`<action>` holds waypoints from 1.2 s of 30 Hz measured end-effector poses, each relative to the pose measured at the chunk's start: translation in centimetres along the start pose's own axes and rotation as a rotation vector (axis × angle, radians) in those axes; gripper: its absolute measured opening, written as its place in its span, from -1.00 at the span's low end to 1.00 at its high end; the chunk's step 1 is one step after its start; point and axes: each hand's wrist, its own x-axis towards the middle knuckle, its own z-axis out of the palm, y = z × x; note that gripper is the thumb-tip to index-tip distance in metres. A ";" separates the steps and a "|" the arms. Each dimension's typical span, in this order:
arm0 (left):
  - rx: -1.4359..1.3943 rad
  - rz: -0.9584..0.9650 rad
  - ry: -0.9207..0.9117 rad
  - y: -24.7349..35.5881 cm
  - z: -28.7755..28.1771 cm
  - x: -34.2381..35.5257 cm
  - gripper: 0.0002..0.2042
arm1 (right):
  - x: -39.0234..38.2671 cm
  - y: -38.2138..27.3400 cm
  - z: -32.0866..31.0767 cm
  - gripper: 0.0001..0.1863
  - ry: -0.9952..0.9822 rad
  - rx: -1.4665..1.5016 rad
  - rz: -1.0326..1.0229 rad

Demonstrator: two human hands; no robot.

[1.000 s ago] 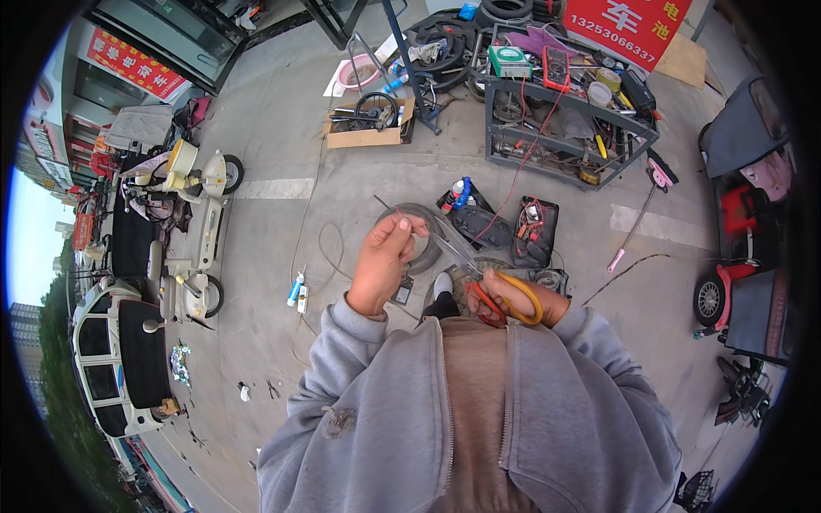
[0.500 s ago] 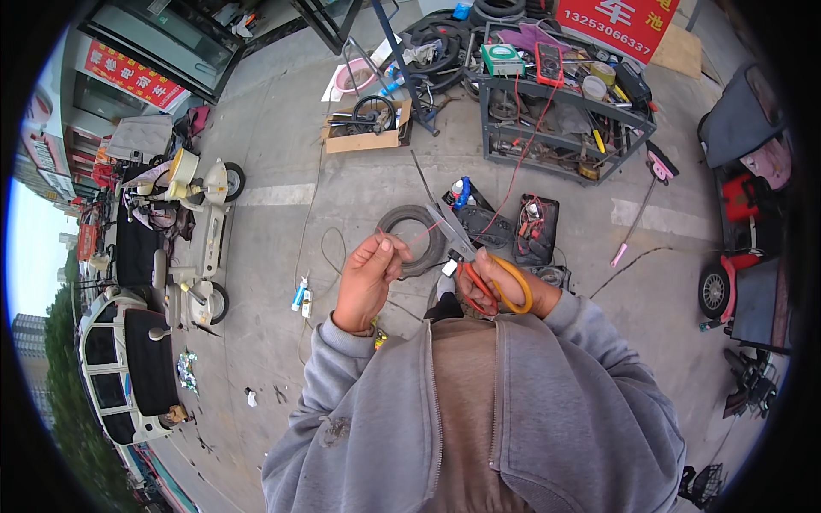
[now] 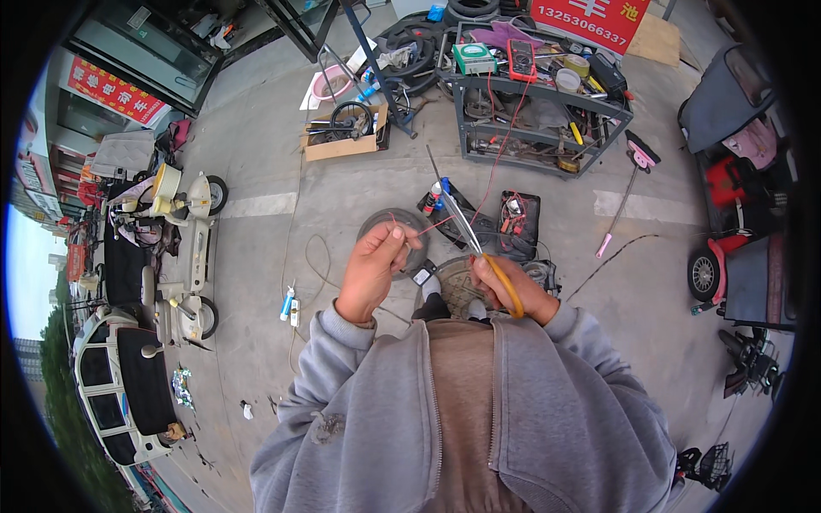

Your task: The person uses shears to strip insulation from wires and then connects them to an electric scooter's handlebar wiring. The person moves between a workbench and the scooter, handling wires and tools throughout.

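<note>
My left hand [image 3: 376, 265] is raised in front of my chest and pinches a thin red wire [image 3: 432, 226] between thumb and fingers. The wire runs from my fingers toward the blades of the scissors. My right hand [image 3: 511, 287] grips orange-handled scissors [image 3: 475, 235], whose long metal blades point up and to the left, above the wire. Both grey sleeves come up from the lower edge. Below my hands, on the concrete ground, lie a round grey wheel part [image 3: 395, 229] and a dark round part [image 3: 462, 286] by my shoes.
A metal rack [image 3: 539, 103] with tools, a meter and tape rolls stands ahead. An open black tool case [image 3: 517, 218] lies on the ground. A cardboard box with a wheel [image 3: 344, 132] sits left of the rack. Scooters [image 3: 171, 248] are parked left, a small vehicle [image 3: 744, 248] right.
Both hands have risen slightly. The scissors' blades have swung to point up-left, and the red wire is now stretched between my left fingers and the blades.
</note>
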 end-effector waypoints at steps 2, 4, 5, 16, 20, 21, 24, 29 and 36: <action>0.015 -0.021 -0.015 -0.2 0.6 0.3 -0.79 | -0.6 0.2 -0.4 -0.44 0.035 -0.016 0.025; 0.028 -0.028 -0.034 -0.4 1.1 0.7 -0.79 | -1.2 0.3 -0.7 -0.45 0.061 -0.001 0.039; 0.030 -0.040 -0.034 -0.5 1.4 0.8 -0.79 | -1.5 0.4 -0.8 -0.47 0.076 0.016 0.049; 0.072 -0.048 -0.115 -1.1 4.0 1.6 -0.78 | -2.1 1.0 -0.2 -0.45 0.050 -0.001 -0.038; 0.072 -0.075 -0.099 -1.1 4.2 1.6 -0.78 | -2.1 0.8 0.2 -0.44 0.008 0.118 0.022; 0.066 -0.073 -0.101 -1.2 4.1 1.6 -0.78 | -2.1 0.7 0.2 -0.43 -0.004 0.154 0.044; 0.060 -0.072 -0.090 -1.3 4.1 1.6 -0.78 | -2.1 0.4 0.3 -0.43 -0.005 0.167 0.043; 0.075 -0.067 -0.083 -1.5 4.0 1.7 -0.78 | -2.1 0.1 0.4 -0.40 -0.007 0.187 0.032; 0.110 -0.088 -0.083 -2.4 4.3 2.7 -0.76 | -2.0 0.6 -0.1 -0.37 0.055 0.212 0.066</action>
